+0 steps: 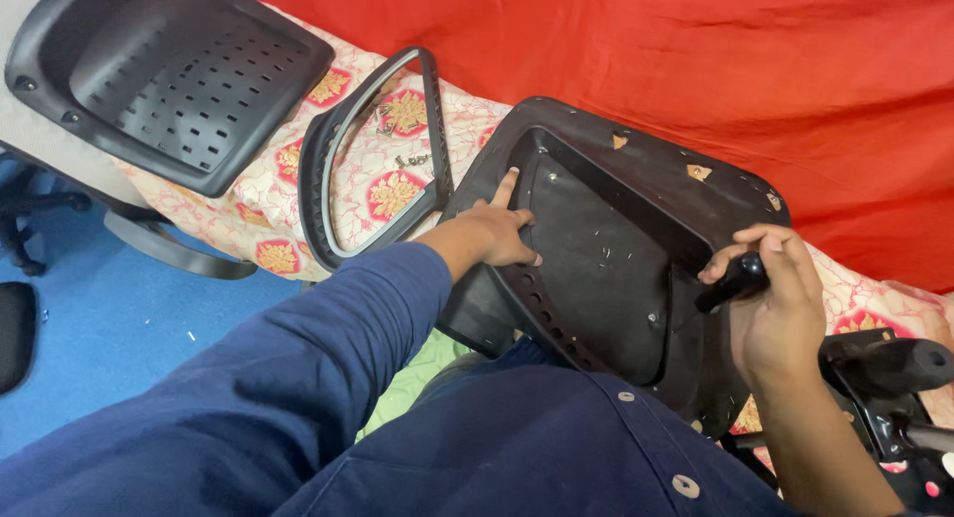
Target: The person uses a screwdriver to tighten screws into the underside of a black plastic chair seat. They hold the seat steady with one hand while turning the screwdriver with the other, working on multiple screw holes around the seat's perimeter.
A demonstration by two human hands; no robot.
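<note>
Head view: your right hand, clenched on a black tool handle, sits at the seat pan's right edge, your left hand pressing flat, holding nothing, on its left rim.

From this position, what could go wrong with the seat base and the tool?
1. The black upturned chair seat base overhangs the patterned table toward the lap; only the left hand steadies it, so it could tip or slide.
2. The right hand holds a black-handled tool at the rim; a slip might jab the left hand.
3. Small metal screws lying loose could roll off.
</note>
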